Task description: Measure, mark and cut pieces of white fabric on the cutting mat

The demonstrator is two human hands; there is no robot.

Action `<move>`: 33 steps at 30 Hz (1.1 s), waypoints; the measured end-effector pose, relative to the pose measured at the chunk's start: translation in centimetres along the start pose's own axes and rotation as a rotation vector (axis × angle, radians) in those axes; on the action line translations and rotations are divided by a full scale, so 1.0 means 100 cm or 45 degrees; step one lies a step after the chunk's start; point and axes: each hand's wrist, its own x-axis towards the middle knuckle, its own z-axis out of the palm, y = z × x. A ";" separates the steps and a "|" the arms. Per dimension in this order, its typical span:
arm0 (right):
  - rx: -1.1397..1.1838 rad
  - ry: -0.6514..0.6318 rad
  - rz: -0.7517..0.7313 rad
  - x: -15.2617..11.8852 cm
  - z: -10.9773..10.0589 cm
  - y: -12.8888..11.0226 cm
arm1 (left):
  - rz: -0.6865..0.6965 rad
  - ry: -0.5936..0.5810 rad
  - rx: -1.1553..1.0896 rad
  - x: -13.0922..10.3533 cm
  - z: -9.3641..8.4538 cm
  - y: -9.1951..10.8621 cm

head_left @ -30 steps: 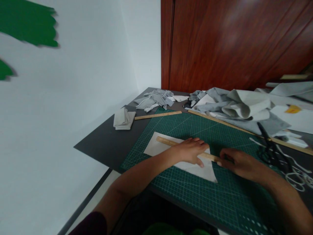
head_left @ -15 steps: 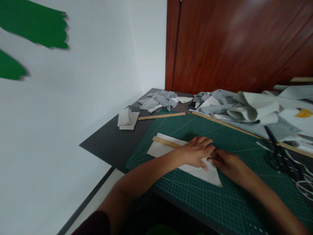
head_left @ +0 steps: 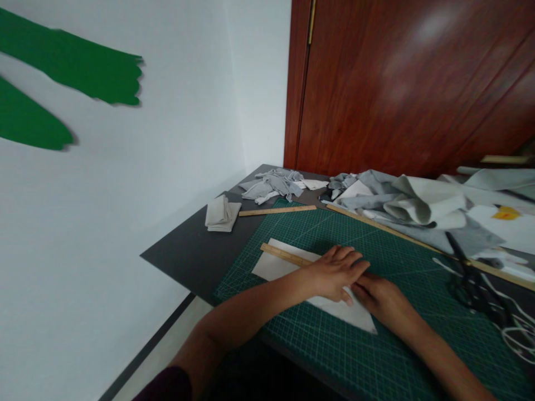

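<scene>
A white piece of cloth (head_left: 271,270) lies flat on the green cutting mat (head_left: 338,228). Across it runs a wooden ruler (head_left: 284,255), its right part covered by my hands. My left hand (head_left: 334,273) rests flat over ruler and cloth, fingers stretched out, thumb on the cloth. Close beside its fingertips, at the cloth's right side, my right hand (head_left: 382,298) has its fingers drawn together. Whatever those fingers hold, if anything, is hidden.
Black scissors (head_left: 470,287) and a white cord (head_left: 518,334) lie at the right. Grey fabric (head_left: 376,197) is heaped behind, with scraps (head_left: 273,184) further left. A second ruler (head_left: 278,210) and folded cloth (head_left: 223,213) lie near the white wall (head_left: 179,139).
The whole view has tilted slightly upward, so things sit lower in the picture. My right hand has shifted slightly left, closer under my left fingers. Cloth and ruler look unmoved on the mat.
</scene>
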 end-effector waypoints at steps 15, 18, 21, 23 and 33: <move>0.078 -0.069 -0.049 -0.002 -0.004 0.009 | -0.575 0.362 0.074 -0.086 0.031 0.044; 0.085 -0.090 -0.014 -0.002 -0.006 0.008 | -0.780 0.380 0.036 -0.098 0.031 0.038; 0.091 -0.101 0.005 -0.001 -0.010 0.005 | -0.908 0.322 0.015 -0.106 0.030 0.034; 0.095 -0.109 -0.001 -0.001 -0.012 0.003 | -0.897 0.254 0.014 -0.108 0.029 0.033; 0.028 -0.115 -0.013 -0.001 -0.014 0.003 | -0.839 0.170 0.060 -0.111 0.028 0.029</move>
